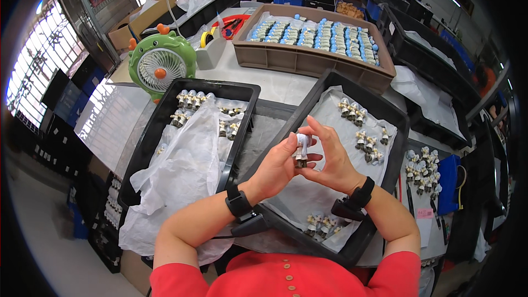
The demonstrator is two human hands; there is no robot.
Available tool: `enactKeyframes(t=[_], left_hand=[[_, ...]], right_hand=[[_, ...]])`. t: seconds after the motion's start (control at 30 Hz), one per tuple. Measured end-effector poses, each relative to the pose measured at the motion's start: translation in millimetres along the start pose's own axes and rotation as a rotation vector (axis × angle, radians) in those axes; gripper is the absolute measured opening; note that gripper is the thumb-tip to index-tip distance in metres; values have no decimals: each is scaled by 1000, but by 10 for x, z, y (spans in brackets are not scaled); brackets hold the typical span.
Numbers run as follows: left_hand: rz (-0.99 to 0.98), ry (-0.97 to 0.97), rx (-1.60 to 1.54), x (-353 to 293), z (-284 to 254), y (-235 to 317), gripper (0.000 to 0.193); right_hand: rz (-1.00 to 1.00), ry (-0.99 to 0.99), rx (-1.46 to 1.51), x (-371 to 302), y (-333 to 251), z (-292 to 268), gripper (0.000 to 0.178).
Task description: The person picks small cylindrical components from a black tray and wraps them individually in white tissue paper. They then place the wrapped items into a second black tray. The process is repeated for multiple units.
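A small white-haired figurine [302, 149] with a pale body and dark base is upright between my hands, above the right-hand black tray [399, 173]. My left hand [276, 169] pinches it from the left, thumb in front and fingertips reaching behind. My right hand [336, 164] curves around its other side, index finger near the head and thumb at the base; how firmly these press is hard to see. On the tray's white paper liner lie similar figurines [352, 111] at the far end, more figurines [369, 146] to the right, and another cluster [324, 225] near me.
At left, another black tray [137, 179] holds figurines under crumpled white paper [184, 157]. Behind stand a green fan [162, 69] and a brown crate [308, 58] with rows of blue-and-white pieces. Loose figurines [422, 170], a blue case [450, 184] and pens lie at right.
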State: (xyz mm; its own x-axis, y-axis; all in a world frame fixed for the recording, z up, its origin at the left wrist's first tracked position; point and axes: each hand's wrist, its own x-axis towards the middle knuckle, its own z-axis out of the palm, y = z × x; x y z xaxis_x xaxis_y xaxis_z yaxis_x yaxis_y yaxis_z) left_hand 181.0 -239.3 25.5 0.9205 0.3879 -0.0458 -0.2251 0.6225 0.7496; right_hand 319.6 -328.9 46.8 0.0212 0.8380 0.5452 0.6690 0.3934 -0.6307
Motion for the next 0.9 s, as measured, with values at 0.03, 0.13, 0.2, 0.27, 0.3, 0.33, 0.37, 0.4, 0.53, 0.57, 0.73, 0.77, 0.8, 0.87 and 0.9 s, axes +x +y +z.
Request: enactKeyframes(t=[0.03,0.13,0.2,0.27,0.3,0.33,0.37,0.4,0.53,0.57,0.73,0.77,0.8,0.87,0.9], left_hand=[[-8,-7,-2,-6,4,11,51],[-30,-30,-16,-18,25,48,52],[-44,-45,-36,-17,38,66,51],[-48,-61,-65,-8,41,62,51],[-50,-68,-80,-5,40,60,50],[-53,-77,-87,-4,29,56,50],[-57,-85,-94,-2,7,46,50],[-60,-93,-102,-3,-6,42,50],[-73,-95,-131,-36,28,81,49],[-62,-86,-124,-24,30,77,47],[82,28,149,22,-7,536,42],[207,81,238,53,-133,701,40],[344,164,301,109,-285,862,39],[532,314,291,182,-675,1157,36],[567,352,291,191,-899,1265,32]], right_hand=[[11,-6,19,3,-14,4,92],[-2,4,68,4,-4,21,92],[0,-6,68,-6,15,17,96],[48,-21,108,-31,32,20,98],[93,-31,149,-47,38,25,99],[137,-42,190,-53,36,29,99],[135,-36,187,-52,33,28,99],[133,-31,184,-47,28,26,100],[166,-36,211,-11,-38,5,95],[151,-13,179,1,-33,8,96],[117,75,82,-40,28,-62,102],[133,88,78,-39,40,-62,102],[145,90,63,-39,64,-63,103],[168,92,83,-34,92,-51,102],[179,94,96,-25,99,-34,101]])
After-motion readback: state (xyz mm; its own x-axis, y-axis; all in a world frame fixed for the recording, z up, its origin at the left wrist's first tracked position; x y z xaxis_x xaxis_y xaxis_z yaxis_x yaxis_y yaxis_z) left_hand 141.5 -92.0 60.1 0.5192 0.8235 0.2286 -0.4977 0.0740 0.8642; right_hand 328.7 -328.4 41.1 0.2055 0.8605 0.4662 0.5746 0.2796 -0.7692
